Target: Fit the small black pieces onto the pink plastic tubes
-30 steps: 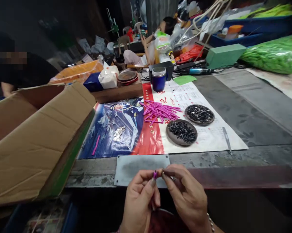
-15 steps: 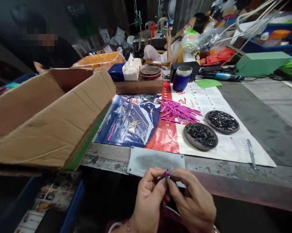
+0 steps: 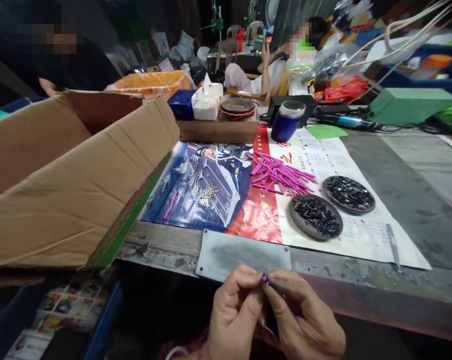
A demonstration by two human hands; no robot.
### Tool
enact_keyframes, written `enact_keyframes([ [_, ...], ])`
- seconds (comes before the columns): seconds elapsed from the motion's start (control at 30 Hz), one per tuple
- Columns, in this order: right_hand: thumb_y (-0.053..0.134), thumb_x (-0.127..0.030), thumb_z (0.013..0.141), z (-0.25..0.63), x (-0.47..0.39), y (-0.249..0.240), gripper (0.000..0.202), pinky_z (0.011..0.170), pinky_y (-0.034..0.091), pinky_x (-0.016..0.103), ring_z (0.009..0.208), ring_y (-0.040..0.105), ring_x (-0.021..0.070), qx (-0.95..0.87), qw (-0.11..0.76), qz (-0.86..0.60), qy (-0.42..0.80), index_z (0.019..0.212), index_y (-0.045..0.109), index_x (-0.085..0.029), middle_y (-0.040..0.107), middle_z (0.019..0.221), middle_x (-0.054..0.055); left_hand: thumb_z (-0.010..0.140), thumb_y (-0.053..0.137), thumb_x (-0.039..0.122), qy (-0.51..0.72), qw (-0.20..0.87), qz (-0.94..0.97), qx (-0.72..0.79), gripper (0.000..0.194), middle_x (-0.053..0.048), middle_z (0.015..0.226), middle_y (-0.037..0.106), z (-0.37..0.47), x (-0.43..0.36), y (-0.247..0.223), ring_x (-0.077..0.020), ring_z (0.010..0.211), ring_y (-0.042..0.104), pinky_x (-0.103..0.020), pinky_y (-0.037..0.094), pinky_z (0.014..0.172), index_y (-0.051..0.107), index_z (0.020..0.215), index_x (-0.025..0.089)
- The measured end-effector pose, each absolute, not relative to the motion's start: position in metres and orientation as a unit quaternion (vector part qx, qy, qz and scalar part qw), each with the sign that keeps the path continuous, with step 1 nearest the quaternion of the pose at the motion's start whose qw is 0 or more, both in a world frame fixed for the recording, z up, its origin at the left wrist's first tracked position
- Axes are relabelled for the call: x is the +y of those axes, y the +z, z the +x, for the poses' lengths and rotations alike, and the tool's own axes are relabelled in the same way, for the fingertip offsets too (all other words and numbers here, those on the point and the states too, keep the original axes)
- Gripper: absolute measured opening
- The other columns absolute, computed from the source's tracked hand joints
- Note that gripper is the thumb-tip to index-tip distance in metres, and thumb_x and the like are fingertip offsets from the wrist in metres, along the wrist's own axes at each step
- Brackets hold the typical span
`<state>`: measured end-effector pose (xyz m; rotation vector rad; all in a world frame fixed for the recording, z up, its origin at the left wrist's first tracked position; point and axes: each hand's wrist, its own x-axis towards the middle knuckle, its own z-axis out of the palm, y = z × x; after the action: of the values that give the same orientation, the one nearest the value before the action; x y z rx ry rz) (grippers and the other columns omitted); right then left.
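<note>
My left hand (image 3: 235,307) and my right hand (image 3: 304,312) meet just in front of the table edge. Fingertips of both pinch a tiny magenta piece (image 3: 264,279), mostly hidden between them. Just beyond lies a pale metal plate (image 3: 244,255) with a dark smudge. On a printed poster sheet are a pile of magenta sticks (image 3: 282,174), a single bent magenta stick (image 3: 170,205) and a cluster of small silvery beads (image 3: 208,195). Two round dishes, a near one (image 3: 296,226) and a far one (image 3: 357,211), hold short dark pins. Tweezers (image 3: 393,245) rest at the sheet's right corner.
A large open cardboard box (image 3: 109,170) stands at left. Behind the sheet are a wooden box (image 3: 218,131) with tissues, a blue cup (image 3: 288,122) and a green block (image 3: 409,105). A blue crate (image 3: 107,320) sits below left. Two other people are farther back.
The view has shifted slightly, so my hands appear a little lower and farther right. Both still pinch the magenta piece, which now shows less between the fingertips.
</note>
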<state>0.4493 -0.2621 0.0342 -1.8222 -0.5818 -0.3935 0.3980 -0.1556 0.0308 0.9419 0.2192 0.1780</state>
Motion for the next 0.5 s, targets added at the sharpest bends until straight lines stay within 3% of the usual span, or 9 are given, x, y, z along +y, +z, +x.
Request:
enact_keyframes([
  [0.13,0.062,-0.023,0.096,0.453,-0.257,0.033,0.004,0.064,0.057,0.015,0.068,0.07,0.0109,-0.23,0.555,-0.785,-0.151,0.093,0.065,-0.024,0.071,0.082,-0.001,0.098,0.059,0.022,0.105,0.862,0.484,0.104,0.011,0.001,0.088,0.051,0.399,-0.153,0.031,-0.0062,0.064,0.045,-0.018,0.04,0.06,0.07,0.097,0.026],
  [0.33,0.058,-0.029,0.099,0.458,-0.254,0.033,0.012,0.061,0.055,0.019,0.063,0.069,0.0125,-0.242,0.499,-0.816,-0.163,0.089,0.062,-0.023,0.07,0.078,0.0,0.098,0.059,0.024,0.125,0.828,0.535,0.109,0.01,0.001,0.085,0.051,0.404,-0.15,0.035,-0.0077,0.062,0.043,-0.018,0.038,0.056,0.069,0.094,0.024],
  [0.5,0.048,-0.016,0.101,0.461,-0.254,0.037,0.021,0.057,0.047,0.023,0.056,0.06,0.0125,-0.294,0.485,-0.804,-0.176,0.082,0.056,-0.021,0.06,0.067,0.0,0.097,0.059,0.023,0.137,0.803,0.572,0.094,0.011,-0.002,0.087,0.054,0.401,-0.152,0.036,-0.0151,0.079,0.054,-0.026,0.047,0.075,0.068,0.092,0.022],
])
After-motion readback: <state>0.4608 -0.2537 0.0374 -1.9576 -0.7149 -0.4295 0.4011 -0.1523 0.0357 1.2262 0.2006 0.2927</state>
